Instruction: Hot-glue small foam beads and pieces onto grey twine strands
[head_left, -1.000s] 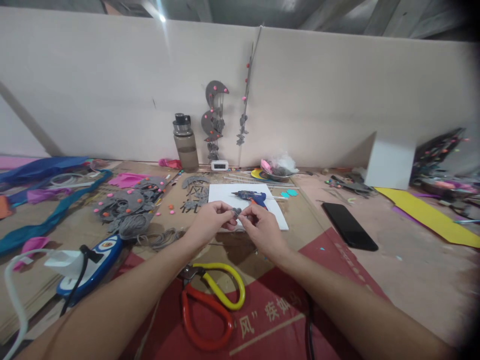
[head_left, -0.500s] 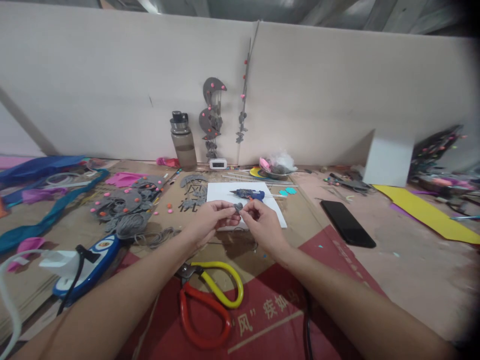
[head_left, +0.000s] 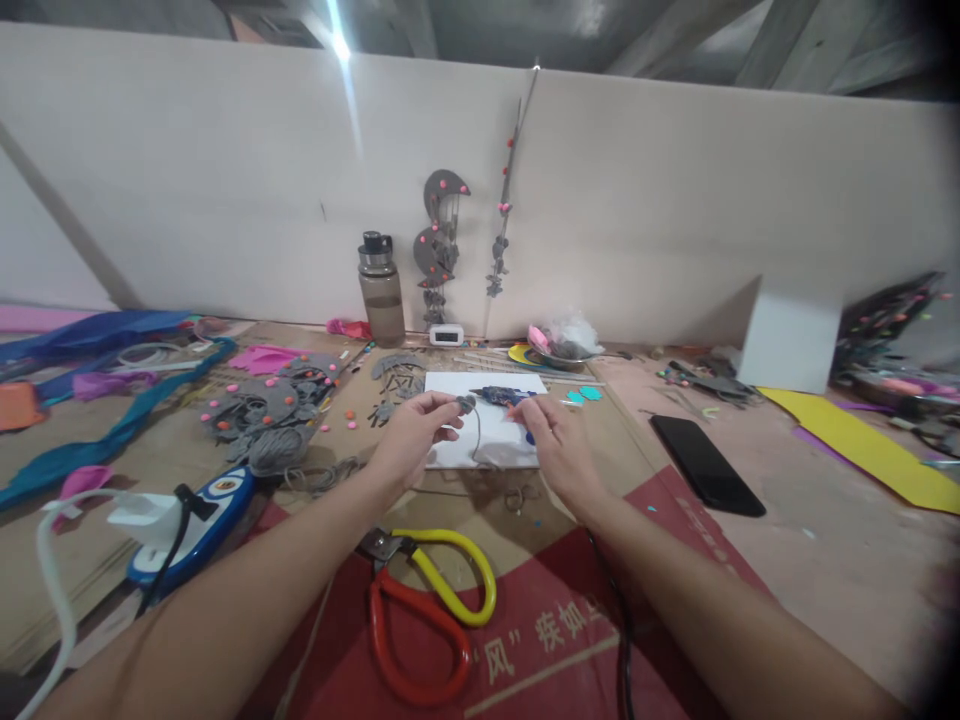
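- Step as I read it: gluing a felt piece [head_left: 466, 404] onto cord [head_left: 478, 440].
- Left hand [head_left: 411, 437] pinches the felt piece in its fingertips, held just over the white board [head_left: 457, 452]; cord hangs from it down to the board.
- Right hand [head_left: 553, 440] is loosely open, holding nothing, reaching at the glue gun [head_left: 504, 396] on the board; can't tell if it touches yet.
- Next move calls for a firm grip on the gun with the felt held steady.
- Versus 0.5 s ago: both hands pinched the felt together; now the right has let go and moved toward the gun.
- Scissors [head_left: 427, 610] lie near, untouched.
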